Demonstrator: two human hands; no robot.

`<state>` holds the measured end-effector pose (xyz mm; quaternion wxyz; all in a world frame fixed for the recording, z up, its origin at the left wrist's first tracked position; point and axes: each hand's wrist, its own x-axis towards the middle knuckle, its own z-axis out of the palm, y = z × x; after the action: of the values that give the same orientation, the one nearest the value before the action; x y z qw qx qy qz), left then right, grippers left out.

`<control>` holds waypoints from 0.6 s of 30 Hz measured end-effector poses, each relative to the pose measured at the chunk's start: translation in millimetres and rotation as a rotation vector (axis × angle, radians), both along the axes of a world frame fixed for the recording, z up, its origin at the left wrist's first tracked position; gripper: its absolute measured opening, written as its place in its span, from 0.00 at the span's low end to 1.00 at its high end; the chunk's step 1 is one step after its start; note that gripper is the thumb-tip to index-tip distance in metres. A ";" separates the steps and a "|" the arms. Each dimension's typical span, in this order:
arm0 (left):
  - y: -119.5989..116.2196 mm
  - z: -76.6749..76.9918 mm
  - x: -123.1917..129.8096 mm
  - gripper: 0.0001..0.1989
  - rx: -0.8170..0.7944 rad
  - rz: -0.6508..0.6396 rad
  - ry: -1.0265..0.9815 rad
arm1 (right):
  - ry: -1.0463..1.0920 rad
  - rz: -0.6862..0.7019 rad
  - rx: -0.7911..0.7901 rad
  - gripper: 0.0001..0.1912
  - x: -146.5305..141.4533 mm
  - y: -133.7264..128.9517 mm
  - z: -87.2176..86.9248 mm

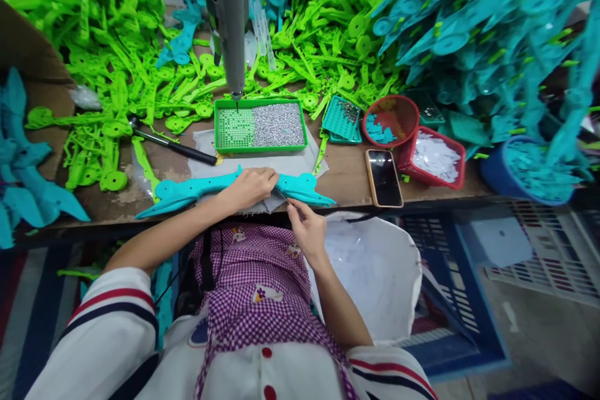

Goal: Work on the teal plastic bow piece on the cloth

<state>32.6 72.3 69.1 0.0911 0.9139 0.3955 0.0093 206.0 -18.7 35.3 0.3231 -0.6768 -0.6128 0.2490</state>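
Note:
A long blue plastic part [197,185] lies along the front edge of the workbench. My left hand [253,189] rests over its middle, fingers bent and closed around it. Just right of that, my right hand [307,225] is at the part's lower edge, thumb and fingers pinched on a small thin item too small to name. Behind the part stands a green tray [262,149] with small silvery pieces in its right half. Above the tray's left half hangs a grey power screwdriver [229,25], its bit pointing down.
A hammer [175,145] lies left of the tray. To the right are a phone [385,178], a red basket [403,144] of white pieces and a blue tub [497,169]. Green parts [112,75] and blue parts [492,25] are heaped behind.

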 end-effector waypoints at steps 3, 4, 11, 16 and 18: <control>1.3 -0.7 1.4 0.13 0.014 -0.015 0.009 | -0.044 0.011 0.026 0.18 2.3 -5.7 -0.8; 2.3 -0.2 1.5 0.13 0.012 -0.016 0.013 | -0.074 0.017 0.048 0.18 2.8 -8.1 -1.5; 8.5 2.4 1.3 0.12 -0.045 0.012 0.030 | -0.136 0.034 0.142 0.18 -0.1 -11.2 -10.4; 9.3 -3.1 -0.3 0.12 -0.039 0.018 -0.022 | 0.134 -0.021 0.003 0.20 -3.6 -14.9 -13.4; 9.4 -5.5 -1.0 0.11 -0.030 0.022 -0.036 | 0.262 -0.043 -0.046 0.22 -5.7 -19.2 -14.7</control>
<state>31.6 81.7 63.6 0.1117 0.9077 0.4040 0.0210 200.3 -37.9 20.6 0.3899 -0.6587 -0.5450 0.3421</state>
